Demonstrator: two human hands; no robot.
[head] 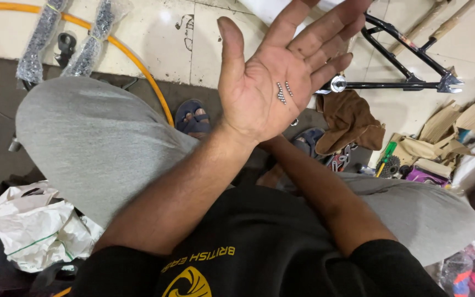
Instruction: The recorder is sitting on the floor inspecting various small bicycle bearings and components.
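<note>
My left hand (273,71) is raised in front of me, palm up and fingers spread. Several small steel balls (284,92) lie in two short rows in the middle of the palm. My right forearm (325,192) runs from the lower right towards the left wrist. My right hand is hidden behind that wrist, so I cannot see what it does. I sit with grey-trousered knees (94,137) apart over the floor.
A black bicycle frame (402,60) lies at the upper right, with a brown cloth (350,118) just below it. An orange hose (138,66) curves across the tiled floor beside plastic-wrapped parts (39,38). Crumpled white paper (34,225) sits at the left, and cardboard scraps (441,143) and a sprocket (390,165) at the right.
</note>
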